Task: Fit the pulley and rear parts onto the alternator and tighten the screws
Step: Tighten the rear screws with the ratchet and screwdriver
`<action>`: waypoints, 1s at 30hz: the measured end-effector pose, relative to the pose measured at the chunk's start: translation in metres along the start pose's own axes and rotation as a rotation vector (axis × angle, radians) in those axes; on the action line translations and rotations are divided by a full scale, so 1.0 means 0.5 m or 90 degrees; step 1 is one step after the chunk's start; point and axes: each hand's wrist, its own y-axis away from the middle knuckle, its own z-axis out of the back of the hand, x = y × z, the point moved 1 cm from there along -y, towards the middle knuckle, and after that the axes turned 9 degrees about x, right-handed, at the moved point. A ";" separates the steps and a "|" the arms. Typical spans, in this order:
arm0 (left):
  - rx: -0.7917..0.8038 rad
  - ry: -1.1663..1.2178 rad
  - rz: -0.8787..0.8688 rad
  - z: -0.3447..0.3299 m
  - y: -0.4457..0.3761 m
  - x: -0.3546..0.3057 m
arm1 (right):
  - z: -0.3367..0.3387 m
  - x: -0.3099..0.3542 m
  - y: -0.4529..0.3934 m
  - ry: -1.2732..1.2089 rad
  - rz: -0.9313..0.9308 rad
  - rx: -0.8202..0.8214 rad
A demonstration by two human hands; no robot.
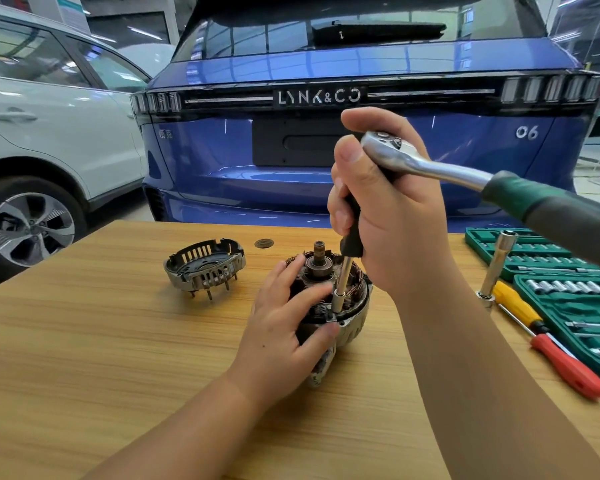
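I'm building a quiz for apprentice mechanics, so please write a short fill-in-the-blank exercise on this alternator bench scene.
1. The right hand grips a ratchet wrench with a ____ handle.
2. The left hand steadies the ____ on the wooden table.
3. The detached rear cover lies to the ____ of the alternator.
4. The badge on the blue car reads LYNK & ____.

Missing words: green; alternator; left; CO

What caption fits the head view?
Right hand drives ratchet extension into alternator, steadied by left hand.
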 end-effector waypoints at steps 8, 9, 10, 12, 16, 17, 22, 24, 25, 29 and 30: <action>0.008 0.020 0.016 -0.003 0.000 0.005 | -0.005 -0.008 -0.001 -0.022 0.012 0.007; 0.009 0.021 0.018 -0.003 0.001 0.004 | -0.007 -0.010 -0.001 -0.028 0.012 0.013; 0.009 0.021 0.020 -0.003 0.001 0.002 | -0.010 -0.013 0.000 -0.040 0.014 0.019; 0.008 0.023 0.022 -0.003 0.001 0.001 | -0.014 -0.016 -0.001 -0.079 0.019 0.036; 0.012 0.025 0.025 -0.001 0.000 0.003 | -0.014 -0.017 -0.006 -0.101 -0.004 0.035; 0.010 0.026 0.025 -0.002 0.000 0.002 | -0.011 -0.018 -0.007 -0.108 -0.012 0.027; -0.001 0.020 0.028 -0.003 0.000 -0.002 | -0.005 -0.014 -0.010 -0.118 0.001 0.028; 0.003 0.016 0.033 -0.003 0.000 -0.002 | -0.011 -0.014 -0.009 -0.133 0.007 0.032; 0.003 0.016 0.033 -0.003 0.000 -0.002 | -0.013 -0.014 -0.008 -0.135 0.008 0.033; 0.008 0.008 0.034 -0.002 0.000 -0.002 | -0.014 -0.013 -0.007 -0.132 0.009 0.041; 0.010 0.006 0.035 -0.002 0.000 -0.002 | -0.013 -0.014 -0.007 -0.133 0.011 0.043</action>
